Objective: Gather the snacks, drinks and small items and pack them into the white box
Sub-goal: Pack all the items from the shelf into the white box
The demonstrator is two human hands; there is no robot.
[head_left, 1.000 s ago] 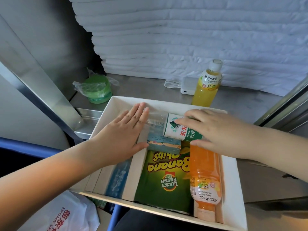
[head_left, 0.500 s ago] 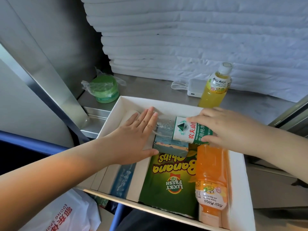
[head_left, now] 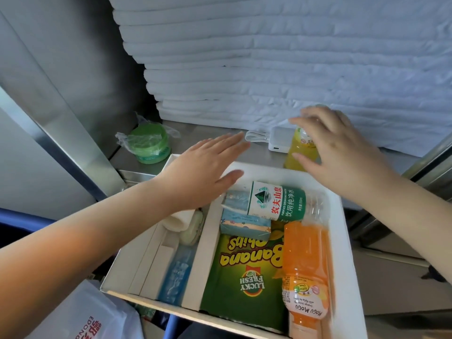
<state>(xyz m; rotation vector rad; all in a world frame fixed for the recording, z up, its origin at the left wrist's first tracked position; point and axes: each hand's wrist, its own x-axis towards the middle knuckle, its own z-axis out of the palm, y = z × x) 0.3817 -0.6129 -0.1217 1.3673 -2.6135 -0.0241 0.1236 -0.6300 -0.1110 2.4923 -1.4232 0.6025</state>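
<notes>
The white box (head_left: 342, 223) lies below me. In it are a water bottle (head_left: 276, 200) on its side, a small blue carton (head_left: 244, 225), a green banana chips bag (head_left: 244, 272), an orange juice bottle (head_left: 305, 270), a blue packet (head_left: 176, 275) and a pale roll (head_left: 178, 218). My left hand (head_left: 205, 172) hovers flat over the box's far left corner, holding nothing. My right hand (head_left: 335, 148) is spread in front of the yellow juice bottle (head_left: 297, 152) standing on the metal shelf, fingers around its neck but not closed.
A white charger with cable (head_left: 278, 140) lies on the shelf (head_left: 208, 135) behind the box. A green tub in plastic wrap (head_left: 149, 144) sits at the shelf's left. Stacked white sheets (head_left: 269, 57) form the back wall. A white plastic bag (head_left: 80, 316) hangs at the lower left.
My right hand let go of the water bottle and moved up to the yellow juice bottle. My left hand lifted out of the box toward the far rim.
</notes>
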